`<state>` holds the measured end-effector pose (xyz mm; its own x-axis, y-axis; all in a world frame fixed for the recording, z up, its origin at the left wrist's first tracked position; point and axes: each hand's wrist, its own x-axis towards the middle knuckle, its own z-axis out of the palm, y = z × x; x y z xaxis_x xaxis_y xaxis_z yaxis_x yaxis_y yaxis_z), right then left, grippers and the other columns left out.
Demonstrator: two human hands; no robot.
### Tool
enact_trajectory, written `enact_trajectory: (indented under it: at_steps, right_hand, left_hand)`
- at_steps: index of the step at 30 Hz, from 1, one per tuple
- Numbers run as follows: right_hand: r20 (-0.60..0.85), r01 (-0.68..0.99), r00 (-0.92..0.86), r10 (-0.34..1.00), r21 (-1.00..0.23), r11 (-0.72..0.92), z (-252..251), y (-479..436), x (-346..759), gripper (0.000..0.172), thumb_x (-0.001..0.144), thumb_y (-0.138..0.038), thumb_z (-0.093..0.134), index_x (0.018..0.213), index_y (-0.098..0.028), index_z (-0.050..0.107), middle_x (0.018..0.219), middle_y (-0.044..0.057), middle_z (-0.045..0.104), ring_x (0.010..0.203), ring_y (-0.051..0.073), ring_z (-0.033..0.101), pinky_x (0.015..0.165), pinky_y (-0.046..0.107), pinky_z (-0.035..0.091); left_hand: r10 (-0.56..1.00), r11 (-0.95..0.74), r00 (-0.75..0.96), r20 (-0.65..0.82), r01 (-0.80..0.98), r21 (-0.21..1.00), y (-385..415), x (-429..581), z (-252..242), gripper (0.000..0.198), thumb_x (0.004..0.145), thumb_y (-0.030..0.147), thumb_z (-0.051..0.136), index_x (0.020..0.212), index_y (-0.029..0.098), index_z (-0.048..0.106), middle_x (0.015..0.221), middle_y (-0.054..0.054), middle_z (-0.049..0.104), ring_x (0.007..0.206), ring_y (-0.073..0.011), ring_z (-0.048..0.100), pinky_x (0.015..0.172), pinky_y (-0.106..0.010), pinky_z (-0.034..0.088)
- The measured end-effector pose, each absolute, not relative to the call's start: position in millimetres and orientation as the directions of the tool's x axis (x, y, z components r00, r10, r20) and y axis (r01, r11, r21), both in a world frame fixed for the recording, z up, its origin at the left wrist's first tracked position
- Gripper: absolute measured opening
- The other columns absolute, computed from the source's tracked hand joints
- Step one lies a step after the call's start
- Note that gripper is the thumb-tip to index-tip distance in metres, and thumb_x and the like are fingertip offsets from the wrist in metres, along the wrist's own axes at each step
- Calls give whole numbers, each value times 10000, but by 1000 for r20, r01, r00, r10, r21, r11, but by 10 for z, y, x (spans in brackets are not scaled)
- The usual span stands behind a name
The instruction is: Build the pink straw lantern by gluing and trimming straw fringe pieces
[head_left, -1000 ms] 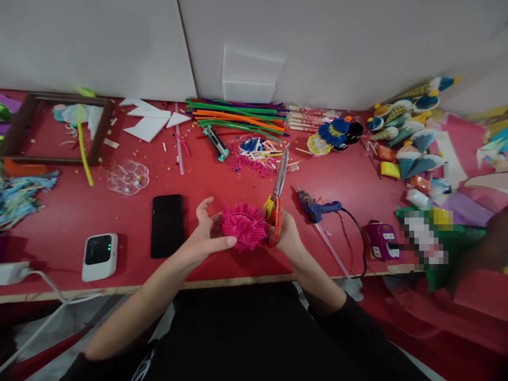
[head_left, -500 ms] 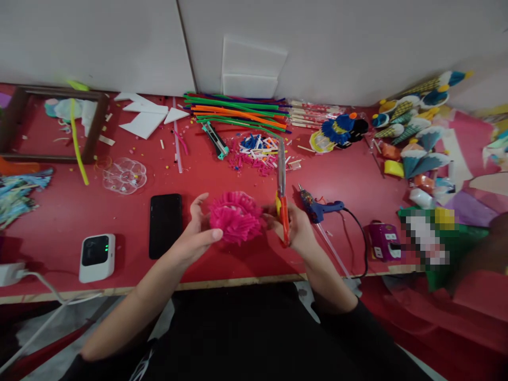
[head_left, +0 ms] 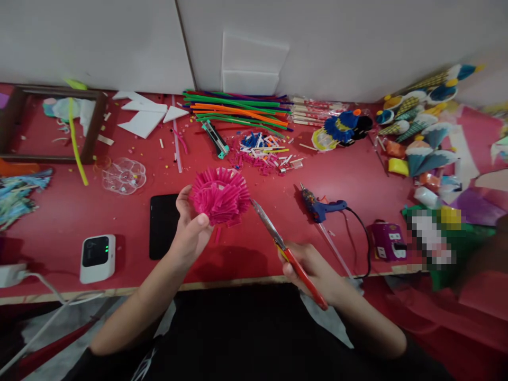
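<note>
My left hand (head_left: pixel 189 228) holds a spiky pink straw ball (head_left: pixel 220 196) up above the red table (head_left: pixel 357 180), just right of a black phone (head_left: pixel 162 225). My right hand (head_left: pixel 307 267) grips the red and yellow handles of a pair of scissors (head_left: pixel 273 233) near the table's front edge. The blades are closed and point up-left, with the tip close to the ball's lower right side.
A blue glue gun (head_left: pixel 320 207) with a black cord lies right of the scissors. Cut straw bits (head_left: pixel 260 151), long coloured straws (head_left: pixel 238 111), a box cutter (head_left: pixel 215 138) and white foam pieces (head_left: pixel 145 119) lie behind. A white device (head_left: pixel 97 257) sits at the front left, paper cones (head_left: pixel 420 127) at the right.
My left hand lifted the pink ball up and to the left. My right hand pulled back toward me with the scissors, swinging the blades from upright to pointing up-left at the ball.
</note>
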<state>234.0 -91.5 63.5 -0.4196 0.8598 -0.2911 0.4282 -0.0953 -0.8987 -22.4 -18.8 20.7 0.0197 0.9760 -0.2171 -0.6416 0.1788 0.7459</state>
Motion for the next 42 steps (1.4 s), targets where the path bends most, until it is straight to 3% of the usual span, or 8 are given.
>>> enact_trajectory:
  at_steps: [8, 13, 16, 21, 27, 36, 42]
  right_hand:
    - [-327, 491, -399, 857, -865, -101, 654, -866, 2257, 603, 941, -771, 401, 672, -235, 340, 634, -63, 335, 567, 87, 265, 512, 258, 224]
    - [-275, 509, -246, 930, -853, -118, 677, -889, 2235, 548, 926, -718, 472, 676, -242, 365, 607, -56, 377, 546, 91, 301, 499, 254, 244]
    - [-265, 493, -239, 934, -862, -118, 667, -929, 2224, 534, 929, -697, 486, 672, -241, 375, 603, -52, 388, 541, 92, 312, 492, 251, 247]
    - [-235, 577, -249, 939, -815, -51, 629, -915, 2210, 470, 909, -623, 563, 694, -248, 377, 594, -63, 397, 516, 89, 322, 493, 250, 243]
    - [-166, 729, -228, 959, -682, 55, 666, -785, 2342, 534, 889, -757, 497, 739, -259, 379, 605, -51, 410, 526, 112, 335, 522, 268, 232]
    - [-144, 713, -344, 928, -683, 158, 672, -763, 2421, 584, 884, -801, 479, 714, -245, 416, 590, -67, 367, 509, 95, 301, 502, 253, 212]
    - [-107, 728, -338, 935, -660, 187, 656, -756, 2406, 603, 883, -817, 454, 700, -244, 427, 586, -61, 366, 509, 96, 288, 511, 267, 200]
  left_hand:
    - [979, 134, -48, -196, -573, 809, -274, -132, 220, 764, 561, 355, 997, 1152, 367, 512, 1161, 47, 605, 982, -119, 646, 904, -277, 569]
    - [965, 64, -195, -177, -477, 876, -315, -50, 239, 825, 564, 410, 992, 1180, 368, 445, 1285, 25, 527, 1106, -141, 610, 1025, -328, 529]
    - [953, 54, -245, -177, -439, 897, -324, -9, 242, 847, 574, 418, 979, 1206, 373, 417, 1302, 10, 530, 1182, -167, 592, 1063, -352, 515]
    - [971, 57, -191, -146, -409, 911, -346, -15, 215, 870, 599, 419, 976, 1263, 394, 414, 1364, 7, 504, 1262, -197, 555, 1061, -339, 510]
    - [994, 27, -82, -69, -427, 904, -383, -82, 197, 867, 587, 483, 978, 1291, 430, 473, 1362, 11, 480, 1158, -181, 584, 988, -320, 556]
    - [997, 53, -28, -71, -412, 910, -372, -98, 237, 928, 566, 508, 971, 1322, 416, 440, 1292, -32, 534, 1127, -244, 627, 935, -380, 591]
    - [984, 174, 37, -175, -439, 881, -373, -124, 265, 936, 545, 491, 982, 1305, 411, 441, 1287, -23, 574, 1089, -230, 645, 923, -377, 597]
